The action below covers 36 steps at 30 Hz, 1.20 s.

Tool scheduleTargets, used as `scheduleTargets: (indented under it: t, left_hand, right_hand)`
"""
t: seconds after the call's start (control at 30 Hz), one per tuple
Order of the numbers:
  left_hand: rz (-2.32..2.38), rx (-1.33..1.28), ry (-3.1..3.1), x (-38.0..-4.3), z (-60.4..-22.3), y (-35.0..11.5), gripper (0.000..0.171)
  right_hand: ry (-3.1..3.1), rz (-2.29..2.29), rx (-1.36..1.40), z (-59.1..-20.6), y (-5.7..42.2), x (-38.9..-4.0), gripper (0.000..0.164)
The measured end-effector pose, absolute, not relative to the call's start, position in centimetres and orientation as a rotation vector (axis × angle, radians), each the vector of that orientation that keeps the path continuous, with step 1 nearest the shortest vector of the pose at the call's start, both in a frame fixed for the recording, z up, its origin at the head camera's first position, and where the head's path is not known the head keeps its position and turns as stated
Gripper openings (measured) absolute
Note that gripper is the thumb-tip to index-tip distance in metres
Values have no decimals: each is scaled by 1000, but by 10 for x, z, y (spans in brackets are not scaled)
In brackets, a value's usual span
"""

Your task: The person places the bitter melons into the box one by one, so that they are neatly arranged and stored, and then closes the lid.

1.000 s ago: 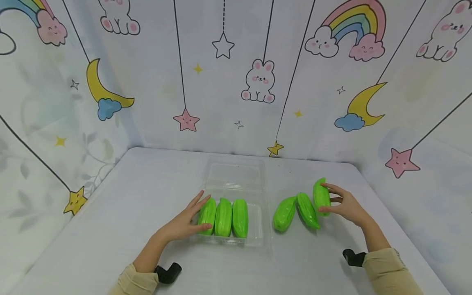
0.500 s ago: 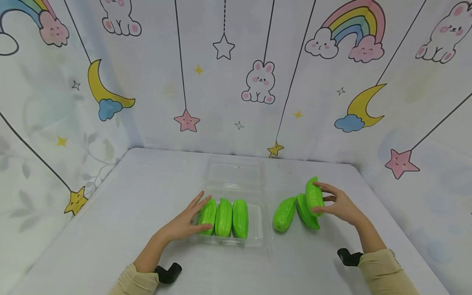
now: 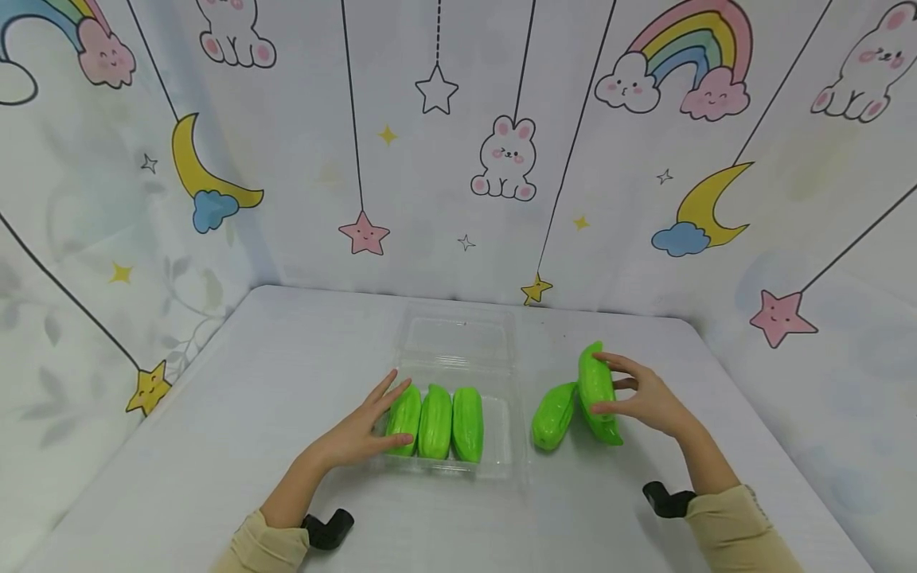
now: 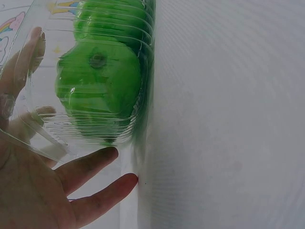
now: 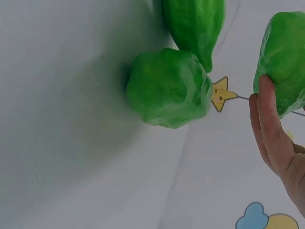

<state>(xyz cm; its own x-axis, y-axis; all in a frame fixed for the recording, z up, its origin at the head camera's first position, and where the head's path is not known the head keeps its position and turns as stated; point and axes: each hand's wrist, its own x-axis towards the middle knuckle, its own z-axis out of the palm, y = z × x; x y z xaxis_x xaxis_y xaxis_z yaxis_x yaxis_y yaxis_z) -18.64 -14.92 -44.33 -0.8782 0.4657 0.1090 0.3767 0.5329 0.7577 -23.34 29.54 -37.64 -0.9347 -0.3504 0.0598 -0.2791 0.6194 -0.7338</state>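
White table carries everything. I'd watch it as a slide surface: the box looks light, and a knock could shift it.

Clear container sits mid-table, lid laid back on the far side. My guess: a snag on that thin rim could drag or tip the box; a bump on the lid could swing it over.

Left hand is at the box's left side, fingers spread, not clenched, thumb in front of the leftmost fruit. I can't tell how firmly it touches anything. If it isn't really bracing, I don't count on it to stop a slide.

Right hand pinches the held fruit between thumb and fingers, off the table, to the right of the box. The fruit looks smooth and glossy, so I'd expect slip or twist if the pinch sits off-centre.

From the head view, the held fruit overlaps the right loose fruit. Straight down here it could land on that one and roll it; low sideways travel could clip the left loose fruit.

Row of three fruits stands in the tray's left part, bare strip to the right. A tilted entry there could jam against the nearest fruit or the wall.
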Motion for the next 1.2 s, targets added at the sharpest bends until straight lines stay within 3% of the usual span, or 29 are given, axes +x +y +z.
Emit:
scheduleTargets:
  t: [1.2]
  left_hand:
    - [1269,744,2655,-187,-444,-150,83]
  right_hand:
    - [2782,-1151,-551,-372,249,-224,80]
